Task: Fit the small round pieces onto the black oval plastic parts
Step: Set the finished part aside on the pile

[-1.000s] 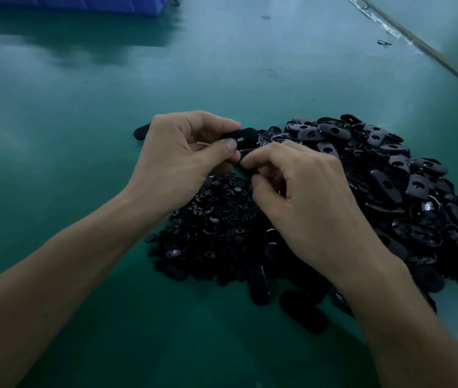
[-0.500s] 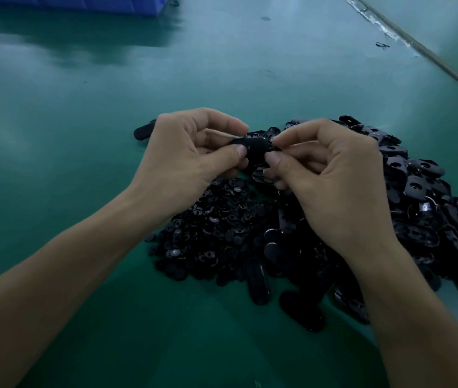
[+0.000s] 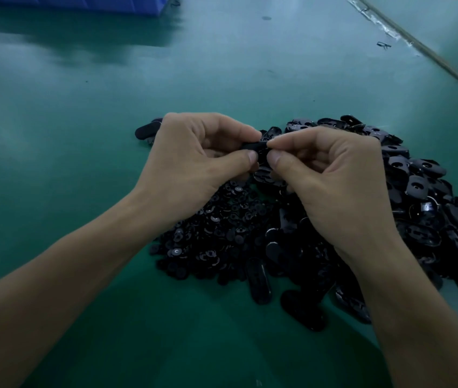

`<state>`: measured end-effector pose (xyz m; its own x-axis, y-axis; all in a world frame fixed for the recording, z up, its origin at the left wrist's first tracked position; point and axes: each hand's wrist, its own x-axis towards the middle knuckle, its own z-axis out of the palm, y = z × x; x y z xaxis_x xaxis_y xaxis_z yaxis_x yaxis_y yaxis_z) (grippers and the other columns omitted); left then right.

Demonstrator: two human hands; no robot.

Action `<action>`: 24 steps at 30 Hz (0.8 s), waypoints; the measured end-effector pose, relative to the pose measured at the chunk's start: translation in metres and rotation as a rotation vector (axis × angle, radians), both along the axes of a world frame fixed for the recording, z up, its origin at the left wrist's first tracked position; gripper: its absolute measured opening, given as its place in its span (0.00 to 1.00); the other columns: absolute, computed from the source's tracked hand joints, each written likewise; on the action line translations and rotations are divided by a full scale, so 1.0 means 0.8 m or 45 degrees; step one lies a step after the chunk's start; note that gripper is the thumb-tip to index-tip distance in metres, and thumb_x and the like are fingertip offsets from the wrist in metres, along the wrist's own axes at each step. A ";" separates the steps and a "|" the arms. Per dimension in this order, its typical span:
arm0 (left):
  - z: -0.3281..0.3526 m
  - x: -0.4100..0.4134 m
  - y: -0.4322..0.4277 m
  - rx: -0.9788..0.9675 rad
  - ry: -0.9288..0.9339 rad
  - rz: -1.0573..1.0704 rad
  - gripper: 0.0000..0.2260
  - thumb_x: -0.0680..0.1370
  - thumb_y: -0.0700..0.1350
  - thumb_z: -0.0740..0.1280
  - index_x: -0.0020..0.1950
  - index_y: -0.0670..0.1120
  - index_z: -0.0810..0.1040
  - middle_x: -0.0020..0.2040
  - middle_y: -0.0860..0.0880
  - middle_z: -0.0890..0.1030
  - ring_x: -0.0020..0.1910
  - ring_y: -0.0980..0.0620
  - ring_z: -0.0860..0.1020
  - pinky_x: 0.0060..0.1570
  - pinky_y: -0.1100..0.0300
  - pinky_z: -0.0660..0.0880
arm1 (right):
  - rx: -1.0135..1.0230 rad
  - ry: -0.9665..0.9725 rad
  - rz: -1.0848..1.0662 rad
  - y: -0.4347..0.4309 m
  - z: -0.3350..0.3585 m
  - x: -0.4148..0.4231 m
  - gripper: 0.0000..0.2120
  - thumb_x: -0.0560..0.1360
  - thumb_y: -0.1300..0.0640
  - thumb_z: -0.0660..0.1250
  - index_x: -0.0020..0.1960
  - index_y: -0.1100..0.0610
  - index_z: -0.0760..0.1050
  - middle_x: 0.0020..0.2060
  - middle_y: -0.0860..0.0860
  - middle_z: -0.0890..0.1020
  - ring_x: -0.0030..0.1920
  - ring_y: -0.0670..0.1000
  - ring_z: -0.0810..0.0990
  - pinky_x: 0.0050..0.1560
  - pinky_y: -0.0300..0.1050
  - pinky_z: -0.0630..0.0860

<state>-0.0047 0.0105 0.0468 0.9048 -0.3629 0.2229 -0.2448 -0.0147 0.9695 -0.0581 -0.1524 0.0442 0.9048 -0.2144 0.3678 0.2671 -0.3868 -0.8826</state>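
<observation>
Head view. Both hands meet at centre frame above a green table surface (image 3: 82, 141). The left hand (image 3: 194, 161) pinches one black oval plastic part (image 3: 252, 147) between thumb and curled forefinger. The right hand (image 3: 331, 180) pinches the same part's other end with thumb and forefinger tips. Whether a round piece sits under those fingertips cannot be told.

Below the hands, at lower centre, lies a loose heap of small black round pieces (image 3: 216, 233), some showing pale centres. A larger heap of black oval plastic parts (image 3: 418, 191) spreads to the right of the frame and touches the round pieces. A few stray oval parts (image 3: 145, 130) lie just left of the left hand.

A blue plastic crate (image 3: 82, 2) stands at the upper left edge; only its lower wall shows and its contents are out of sight.
</observation>
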 end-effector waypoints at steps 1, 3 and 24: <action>0.000 -0.001 0.000 -0.004 0.003 -0.006 0.11 0.73 0.30 0.73 0.46 0.46 0.83 0.38 0.47 0.86 0.39 0.49 0.85 0.41 0.61 0.81 | 0.006 0.001 0.000 0.000 0.000 0.000 0.07 0.73 0.59 0.74 0.43 0.47 0.83 0.34 0.44 0.85 0.36 0.45 0.84 0.36 0.37 0.78; 0.001 -0.002 -0.001 -0.009 0.001 -0.017 0.11 0.73 0.30 0.72 0.46 0.46 0.83 0.39 0.47 0.86 0.39 0.50 0.85 0.42 0.61 0.81 | 0.013 -0.001 -0.005 0.000 0.000 0.000 0.07 0.73 0.60 0.74 0.43 0.47 0.82 0.34 0.44 0.85 0.35 0.44 0.84 0.36 0.37 0.77; -0.003 -0.005 -0.005 0.125 -0.164 0.029 0.10 0.70 0.38 0.73 0.45 0.52 0.83 0.41 0.52 0.87 0.41 0.54 0.85 0.45 0.60 0.82 | -0.181 -0.058 -0.064 0.005 0.002 -0.004 0.10 0.72 0.61 0.74 0.41 0.46 0.80 0.34 0.42 0.84 0.36 0.44 0.84 0.40 0.44 0.82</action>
